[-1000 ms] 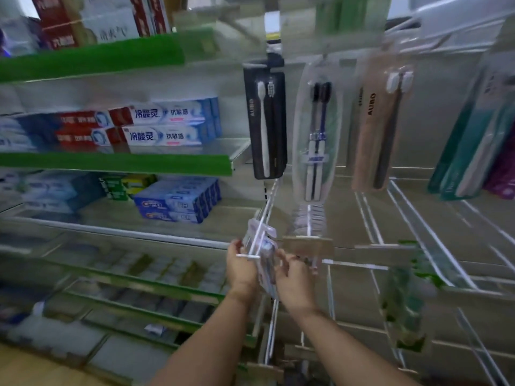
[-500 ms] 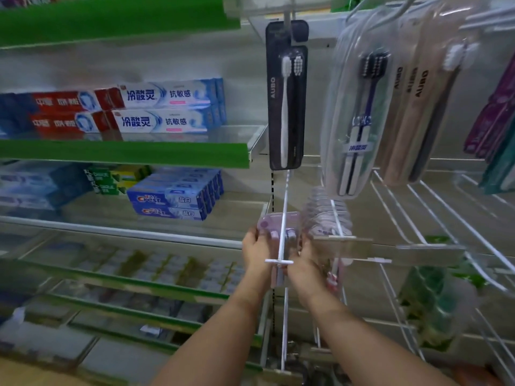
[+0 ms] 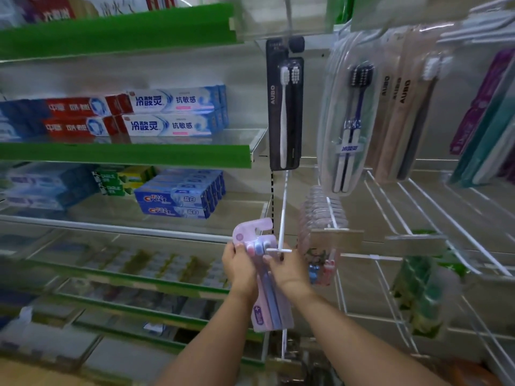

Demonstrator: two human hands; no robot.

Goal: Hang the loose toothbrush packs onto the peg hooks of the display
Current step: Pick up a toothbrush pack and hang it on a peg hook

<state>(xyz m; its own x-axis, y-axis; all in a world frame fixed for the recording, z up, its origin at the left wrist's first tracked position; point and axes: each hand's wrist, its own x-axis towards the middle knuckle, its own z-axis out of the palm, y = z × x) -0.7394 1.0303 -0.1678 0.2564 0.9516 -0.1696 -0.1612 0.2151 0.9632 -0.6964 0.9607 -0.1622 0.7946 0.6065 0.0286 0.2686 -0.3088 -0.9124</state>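
Observation:
A pink toothbrush pack [image 3: 252, 235] with a hook-shaped hanging tab, holding a pink and a blue brush, is upright between both hands. My left hand [image 3: 239, 267] grips its left edge near the brush heads. My right hand [image 3: 288, 270] grips its right side, with a finger against the front end of a bare white peg hook [image 3: 282, 215]. The pack's tab sits just left of that peg's tip, off the peg. Several matching pink packs [image 3: 317, 215] hang on the neighbouring peg to the right.
A black toothbrush pack [image 3: 284, 107], a clear one [image 3: 347, 121] and beige ones [image 3: 395, 107] hang above. Toothpaste boxes [image 3: 172, 112] fill green-edged shelves at left. Bare white pegs [image 3: 434, 213] stick out at right, with green packs [image 3: 423, 288] below.
The pack has shifted left of the peg tip and now shows fully, its tab raised. Both hands stay on it near the peg's end. The view has tilted slightly.

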